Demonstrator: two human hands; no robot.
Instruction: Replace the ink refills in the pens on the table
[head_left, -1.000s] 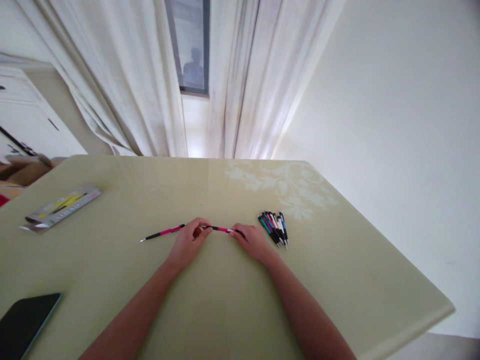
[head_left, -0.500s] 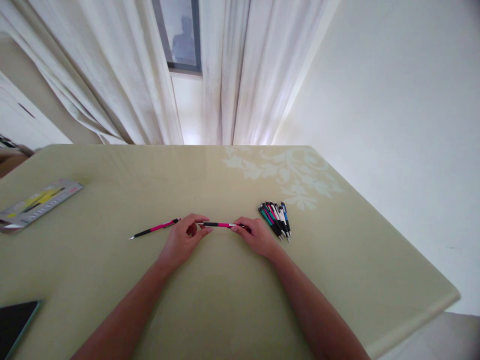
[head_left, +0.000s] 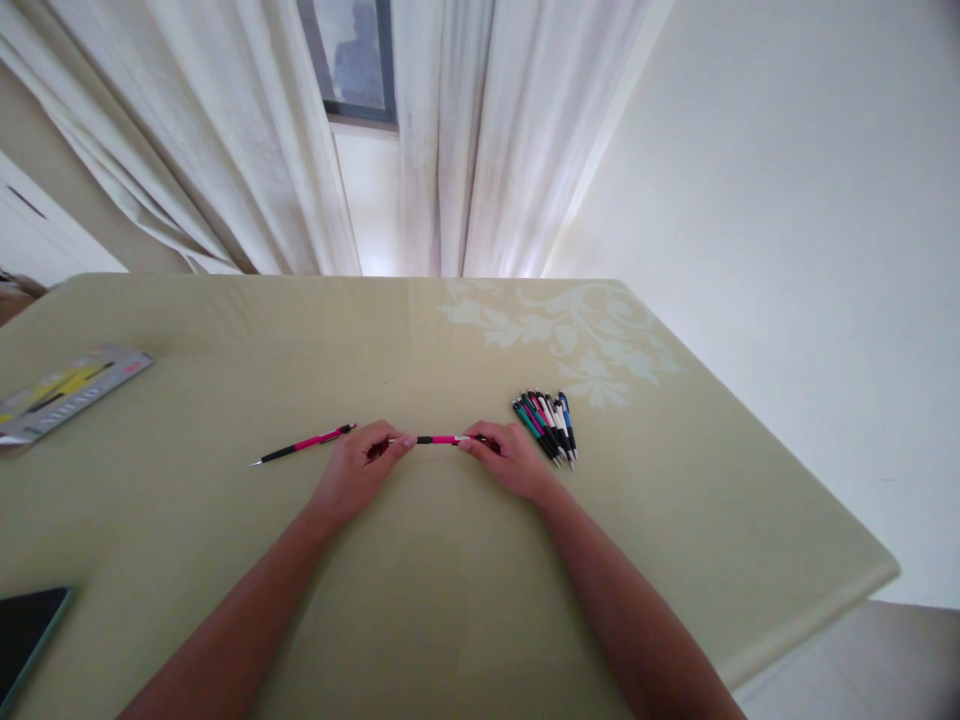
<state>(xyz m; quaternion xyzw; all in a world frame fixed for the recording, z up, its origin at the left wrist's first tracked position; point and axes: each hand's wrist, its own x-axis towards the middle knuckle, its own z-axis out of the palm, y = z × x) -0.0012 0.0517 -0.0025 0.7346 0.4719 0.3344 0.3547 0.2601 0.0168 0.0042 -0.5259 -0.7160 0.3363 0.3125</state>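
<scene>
A pink and black pen (head_left: 444,440) lies level between my two hands, just over the tabletop. My left hand (head_left: 361,462) pinches its black tip end between thumb and fingers. At the other end, my right hand (head_left: 511,458) grips the pen, and the fingers hide that end. A second pink and black pen (head_left: 304,444) rests on the table, its silver tip to the left and its back end close to my left hand. Right of my right hand sits a bunch of pens (head_left: 550,425) in green, pink, white and blue, side by side.
The pale green table (head_left: 435,600) has a white leaf pattern at its far right. A flat package (head_left: 75,395) with yellow markings lies at the left. A dark flat panel (head_left: 30,635) shows at the lower left. Curtains (head_left: 262,150) and a wall (head_left: 787,250) stand beyond.
My left thumb and fingers have closed on the pen's tip end; before, they were parted around it. My right hand keeps its grip. The whole view has shifted slightly.
</scene>
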